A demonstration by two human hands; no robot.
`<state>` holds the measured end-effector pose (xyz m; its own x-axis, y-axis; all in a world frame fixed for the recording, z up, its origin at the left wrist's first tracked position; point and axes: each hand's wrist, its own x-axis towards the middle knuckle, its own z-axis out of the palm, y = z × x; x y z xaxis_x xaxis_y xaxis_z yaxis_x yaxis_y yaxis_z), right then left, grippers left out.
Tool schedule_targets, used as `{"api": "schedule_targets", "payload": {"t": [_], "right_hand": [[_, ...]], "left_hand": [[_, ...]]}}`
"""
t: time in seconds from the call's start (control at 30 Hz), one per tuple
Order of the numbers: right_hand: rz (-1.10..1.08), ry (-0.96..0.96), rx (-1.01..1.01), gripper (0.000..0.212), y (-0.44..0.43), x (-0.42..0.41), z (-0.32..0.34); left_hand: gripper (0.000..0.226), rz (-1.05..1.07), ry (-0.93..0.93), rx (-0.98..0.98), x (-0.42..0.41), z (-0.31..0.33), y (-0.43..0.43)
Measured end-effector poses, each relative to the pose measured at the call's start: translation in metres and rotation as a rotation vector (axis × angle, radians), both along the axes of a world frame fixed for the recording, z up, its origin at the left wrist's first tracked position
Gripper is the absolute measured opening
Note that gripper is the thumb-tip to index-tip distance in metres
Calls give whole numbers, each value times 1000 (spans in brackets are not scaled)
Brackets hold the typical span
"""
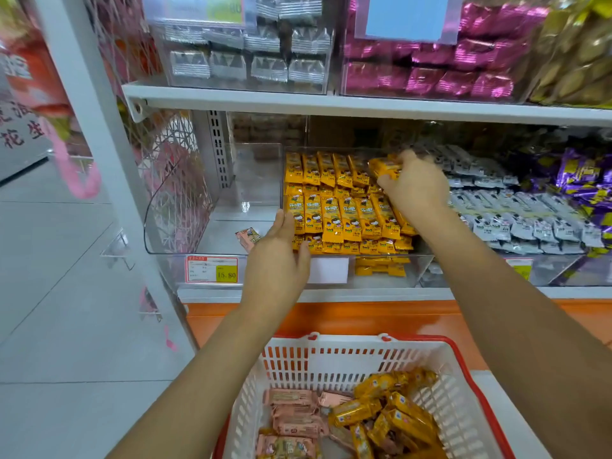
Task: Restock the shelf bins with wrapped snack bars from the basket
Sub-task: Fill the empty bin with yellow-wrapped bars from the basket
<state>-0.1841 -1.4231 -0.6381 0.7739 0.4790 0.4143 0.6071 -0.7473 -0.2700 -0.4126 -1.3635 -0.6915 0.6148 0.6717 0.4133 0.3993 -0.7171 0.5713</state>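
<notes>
A clear shelf bin (410,270) on the middle shelf is packed with rows of yellow wrapped snack bars (344,220). My right hand (417,187) reaches into the back right of that bin and grips a few yellow bars (384,167). At the bin's front left corner my left hand (278,256) is open, its fingers straight against the left edge of the stacked bars. Below, a white basket (331,362) with a red rim holds more yellow bars (390,409) and pink wrapped bars (294,412).
The clear bin (172,223) to the left holds only one pink bar (248,238). To the right are bins of grey packs (516,220) and purple packs (583,180). The shelf above (331,101) carries silver, magenta and gold packs. An orange ledge (364,316) runs below the shelf.
</notes>
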Motion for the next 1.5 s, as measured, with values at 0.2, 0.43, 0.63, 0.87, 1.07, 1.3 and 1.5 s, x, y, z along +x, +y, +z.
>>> {"api": "schedule_targets", "payload": {"t": [0.2, 0.43, 0.63, 0.87, 1.07, 1.3, 1.5], "right_hand": [[-50, -66, -164, 41, 45, 34, -11], [89, -6, -138, 42, 59, 46, -38], [197, 176, -157, 56, 63, 49, -29], [326, 1, 125, 32, 5, -10, -13], [622, 40, 94, 42, -84, -78, -66], [413, 291, -682, 31, -138, -75, -235], [135, 671, -777, 58, -182, -62, -331]], "left_hand": [[59, 22, 51, 13, 6, -4, 1], [57, 31, -54, -18, 7, -10, 9], [57, -15, -76, 22, 5, -17, 14], [47, -80, -102, 61, -11, -23, 5], [27, -164, -79, 86, -39, -38, -23], [29, -201, 837, 22, -69, -100, -26], [34, -207, 1311, -136, -93, -125, -16]]}}
